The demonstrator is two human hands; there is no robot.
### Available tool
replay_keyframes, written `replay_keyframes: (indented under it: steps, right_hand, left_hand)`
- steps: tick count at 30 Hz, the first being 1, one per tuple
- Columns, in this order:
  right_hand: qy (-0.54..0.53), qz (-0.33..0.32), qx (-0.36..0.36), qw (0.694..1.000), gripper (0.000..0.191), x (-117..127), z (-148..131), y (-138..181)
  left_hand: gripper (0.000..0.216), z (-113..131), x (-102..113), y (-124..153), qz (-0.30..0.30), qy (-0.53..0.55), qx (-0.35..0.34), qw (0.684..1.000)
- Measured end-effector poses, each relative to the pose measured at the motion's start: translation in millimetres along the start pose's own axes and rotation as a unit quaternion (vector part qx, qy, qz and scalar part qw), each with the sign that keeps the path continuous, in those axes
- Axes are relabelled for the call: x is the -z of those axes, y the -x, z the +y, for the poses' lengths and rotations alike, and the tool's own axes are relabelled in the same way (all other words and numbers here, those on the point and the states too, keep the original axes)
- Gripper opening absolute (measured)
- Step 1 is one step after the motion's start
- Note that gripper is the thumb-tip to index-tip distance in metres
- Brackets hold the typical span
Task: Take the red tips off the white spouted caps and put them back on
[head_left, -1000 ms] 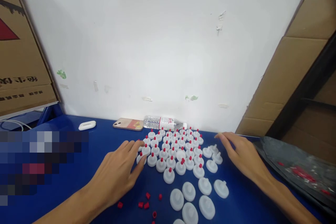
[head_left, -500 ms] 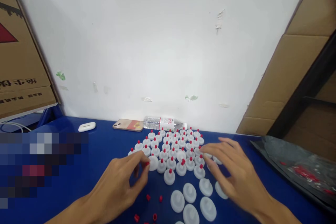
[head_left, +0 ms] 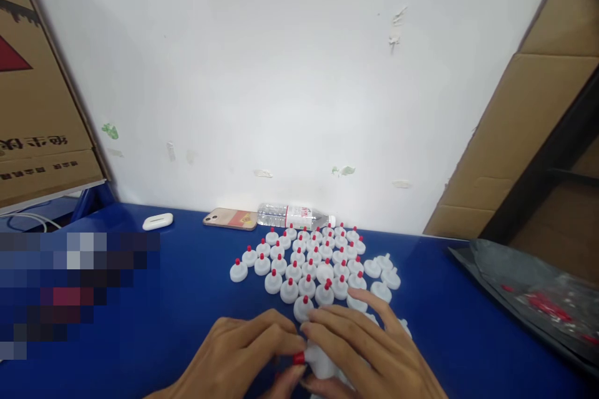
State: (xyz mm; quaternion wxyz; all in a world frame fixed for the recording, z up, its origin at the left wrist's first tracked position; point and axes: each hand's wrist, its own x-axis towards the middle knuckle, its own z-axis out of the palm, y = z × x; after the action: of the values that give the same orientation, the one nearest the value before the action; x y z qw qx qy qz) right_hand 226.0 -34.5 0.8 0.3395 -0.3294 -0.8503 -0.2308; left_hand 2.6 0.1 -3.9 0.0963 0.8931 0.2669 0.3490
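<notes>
Near the front edge of view, my left hand (head_left: 238, 352) pinches a small red cap (head_left: 298, 358) between thumb and fingers. My right hand (head_left: 374, 349) is closed round a white nozzle lid (head_left: 320, 363), tipped so its spout points left, where it meets the red cap. Beyond both hands stand several white lids with red caps on their spouts, such as a capped lid (head_left: 238, 271) at the group's left end. To the right are several lids with bare spouts, among them an uncapped lid (head_left: 390, 278). More white lids lie partly hidden under my right hand.
On the blue table (head_left: 187, 287), a water bottle (head_left: 294, 217), a phone (head_left: 230, 219) and a white earbud case (head_left: 158, 221) lie by the wall. A dark plastic bag with red caps (head_left: 545, 308) is at right. Cardboard (head_left: 505, 137) leans behind it.
Both hands have come together toward the front middle. My right hand has taken hold of a white lid, and my left has brought the red cap to its spout.
</notes>
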Motion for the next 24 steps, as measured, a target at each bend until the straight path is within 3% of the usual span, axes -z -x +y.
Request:
replay_keyframes:
  steps: [4,8,11,14,20,24]
  right_hand:
    - [-0.018,0.017,-0.025,0.999,0.026,-4,-7,0]
    - [0.002,-0.003,0.004,1.0,0.02,0,-5,1]
    - [0.022,0.012,-0.024,0.999,0.024,9,13,5]
    - [0.039,0.016,-0.098,0.994,0.026,15,36,13]
    - [0.033,-0.034,-0.124,0.991,0.012,14,58,21]
    - [0.033,-0.052,-0.126,0.99,0.01,15,62,21]
  left_hand:
    - [0.018,-3,3,-8,-0.07,-0.075,-0.063,0.993]
    - [0.02,-9,9,-9,-0.102,-0.092,-0.087,0.987]
    - [0.028,-16,18,-11,-0.095,-0.018,-0.03,0.995]
    - [0.034,-25,24,-17,-0.1,-0.014,0.043,0.994]
    - [0.018,-34,17,-23,-0.182,-0.07,0.064,0.979]
    - [0.017,-34,11,-19,-0.199,-0.059,0.063,0.976]
